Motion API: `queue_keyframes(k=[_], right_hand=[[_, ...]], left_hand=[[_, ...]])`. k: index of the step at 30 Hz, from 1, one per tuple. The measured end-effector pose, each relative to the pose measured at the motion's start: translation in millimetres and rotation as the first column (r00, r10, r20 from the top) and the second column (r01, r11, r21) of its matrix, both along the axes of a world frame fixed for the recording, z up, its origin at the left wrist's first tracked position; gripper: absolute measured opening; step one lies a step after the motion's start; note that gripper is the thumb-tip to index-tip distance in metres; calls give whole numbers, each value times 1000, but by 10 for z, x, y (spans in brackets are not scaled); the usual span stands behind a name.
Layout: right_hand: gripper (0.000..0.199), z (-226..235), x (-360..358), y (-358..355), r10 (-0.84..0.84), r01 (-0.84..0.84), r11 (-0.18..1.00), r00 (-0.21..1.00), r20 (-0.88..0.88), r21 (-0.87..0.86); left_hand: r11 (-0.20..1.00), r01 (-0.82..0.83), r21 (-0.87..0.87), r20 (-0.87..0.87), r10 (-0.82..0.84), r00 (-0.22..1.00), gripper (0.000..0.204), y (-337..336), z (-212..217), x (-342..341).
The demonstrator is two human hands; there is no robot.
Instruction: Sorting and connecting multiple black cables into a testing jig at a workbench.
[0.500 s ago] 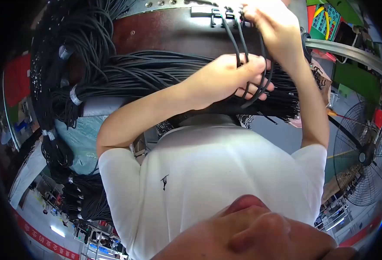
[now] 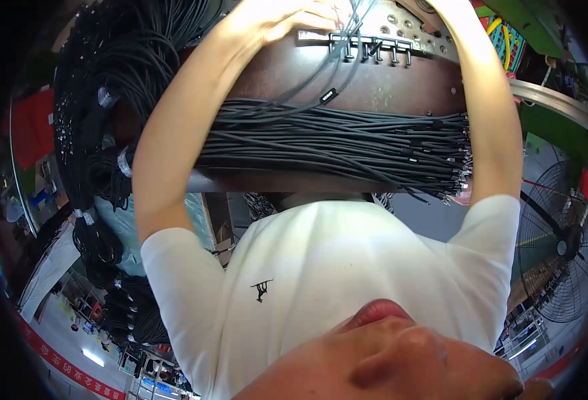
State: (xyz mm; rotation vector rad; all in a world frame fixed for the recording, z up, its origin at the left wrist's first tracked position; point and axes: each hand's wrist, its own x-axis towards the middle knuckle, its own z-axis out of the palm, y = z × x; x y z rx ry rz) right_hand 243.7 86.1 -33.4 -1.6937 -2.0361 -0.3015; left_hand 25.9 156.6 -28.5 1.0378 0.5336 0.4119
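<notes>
My left hand [image 2: 297,17] is at the upper edge, strongly lit and partly cut off. Its fingers reach to a few loose black cables [image 2: 334,57] and appear closed on them, though glare and blur hide the exact grip. A small dark sleeve with a pale mark [image 2: 328,97] sits on one cable. My right forearm [image 2: 492,120] runs up past the right side, and its hand lies beyond the upper edge. Between my arms a black rack with several prongs [image 2: 377,48] is fixed on the brown worktop [image 2: 267,80]; the loose cables cross its left part.
A thick bundle of black cables [image 2: 307,137] lies across the near worktop, its ends by my right forearm. More tied cable bundles [image 2: 134,53] hang at the left. A perforated metal plate [image 2: 400,30] is behind the rack. A black fan [image 2: 560,247] stands at the right.
My left hand has moved up and left from in front of the rack. My right hand has gone up out of view. The cables around my left fingers now trail upward across the rack.
</notes>
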Motion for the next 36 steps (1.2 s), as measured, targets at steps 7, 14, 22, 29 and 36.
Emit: queue_keyframes(k=[7,14,22,29,36], right_hand=[[26,279,-400,80,-187,186,921,982,33,-343],[31,-4,-161,98,-284,291,919,957,65,-267],[40,178,-110,126,-480,209,791,795,-372,-575],[43,-150,42,81,-317,237,935,894,-317,-264],[39,159,114,-1379,127,-108,992,845,-519,67]], left_hand=[[-236,162,958,-42,443,895,24,511,-337,5],[-9,161,987,-145,394,908,24,525,-435,110],[-124,290,949,-178,548,818,25,564,-562,-14],[198,338,920,-391,412,823,25,201,-129,153],[-164,308,937,-256,278,926,43,-677,371,-915]])
